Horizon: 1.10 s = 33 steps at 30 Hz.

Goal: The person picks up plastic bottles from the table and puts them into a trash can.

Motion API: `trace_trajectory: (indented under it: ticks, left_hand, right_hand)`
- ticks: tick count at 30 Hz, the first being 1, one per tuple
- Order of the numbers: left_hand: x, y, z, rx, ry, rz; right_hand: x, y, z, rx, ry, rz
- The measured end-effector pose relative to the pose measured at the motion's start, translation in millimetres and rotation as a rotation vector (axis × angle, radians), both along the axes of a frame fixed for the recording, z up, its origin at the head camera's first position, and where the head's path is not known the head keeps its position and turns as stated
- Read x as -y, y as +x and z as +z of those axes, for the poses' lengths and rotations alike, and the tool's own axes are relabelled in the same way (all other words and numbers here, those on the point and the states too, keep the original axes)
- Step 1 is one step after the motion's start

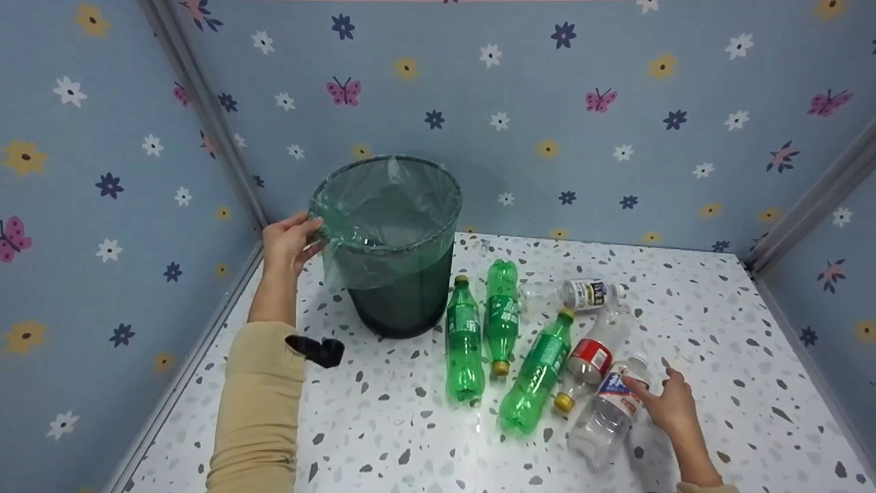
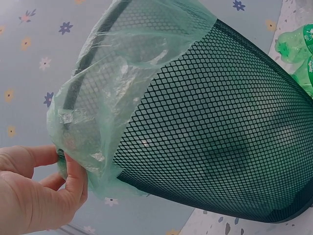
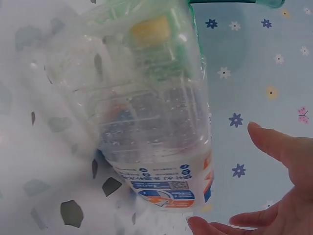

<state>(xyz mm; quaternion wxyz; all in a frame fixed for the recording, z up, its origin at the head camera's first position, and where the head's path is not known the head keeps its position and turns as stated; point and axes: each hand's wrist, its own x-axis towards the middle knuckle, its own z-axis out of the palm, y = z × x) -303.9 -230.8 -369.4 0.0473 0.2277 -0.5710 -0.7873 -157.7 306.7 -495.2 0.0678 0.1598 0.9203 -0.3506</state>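
A black mesh trash can (image 1: pixel 404 308) stands at the left, lined with a thin green plastic bag (image 1: pixel 294 274) folded over its rim. My left hand (image 1: pixel 287 243) pinches that bag (image 2: pixel 102 127) at the rim's left side, thumb and fingers meeting on the film. On the right, my right hand (image 1: pixel 671 404) hovers with spread fingers beside a clear plastic bottle (image 1: pixel 609 418) with a blue, white and orange label. In the right wrist view, a gap separates the thumb from this bottle (image 3: pixel 156 127); whether another finger touches it, I cannot tell.
Several other bottles lie on the speckled white surface (image 1: pixel 383 424): green ones (image 1: pixel 465 342), a clear one with a red label (image 1: pixel 590 359), and a clear one with a white label (image 1: pixel 585 294). Flower-patterned walls (image 1: pixel 520 82) border the back and sides.
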Motion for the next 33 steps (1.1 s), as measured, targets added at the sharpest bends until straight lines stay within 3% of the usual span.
trace_trajectory:
  ticks: [1, 3, 6, 7, 8, 11, 14, 25, 29, 30, 32, 33]
  left_hand:
    - [9.6, -13.3, -17.8, -0.049, 0.025, -0.003]
    - [19.3, -25.9, -33.9, -0.067, 0.047, -0.006]
    - [20.9, -31.2, -41.2, -0.06, -0.009, 0.023]
    - [19.9, -30.3, -40.2, -0.051, -0.028, 0.034]
    - [10.8, -18.0, -24.1, -0.003, -0.056, 0.042]
    - [-3.1, 4.5, 0.9, 0.007, -0.057, 0.04]
    - [-10.4, 16.0, 13.8, 0.009, -0.062, 0.037]
    - [-12.5, 17.1, 16.2, 0.009, -0.073, 0.049]
    - [-2.2, -0.4, -0.7, 0.007, -0.046, 0.042]
    - [8.4, -14.7, -19.0, -0.037, -0.021, 0.031]
    - [21.3, -33.7, -42.2, -0.063, -0.003, 0.02]
    - [34.6, -51.1, -65.5, -0.106, 0.047, 0.001]
  right_hand:
    - [-0.5, 0.3, -2.2, 0.016, -0.017, 0.0]
    - [-1.0, 0.6, -6.3, 0.061, -0.056, -0.016]
    - [-1.0, 0.3, -11.9, 0.132, -0.131, -0.054]
    - [-1.2, 0.0, -13.6, 0.154, -0.152, -0.067]
    - [-1.5, -0.6, -15.2, 0.171, -0.172, -0.075]
    - [-3.2, -1.8, -20.2, 0.202, -0.243, -0.083]
    - [-5.1, -2.1, -24.4, 0.226, -0.318, -0.086]
    - [-10.1, -3.1, -27.6, 0.31, -0.477, -0.122]
    - [-12.0, -4.0, -27.9, 0.342, -0.492, -0.146]
    - [-12.4, -4.0, -28.3, 0.346, -0.497, -0.154]
    - [-12.8, -3.5, -29.1, 0.345, -0.512, -0.168]
    - [-12.9, -3.1, -29.5, 0.342, -0.519, -0.176]
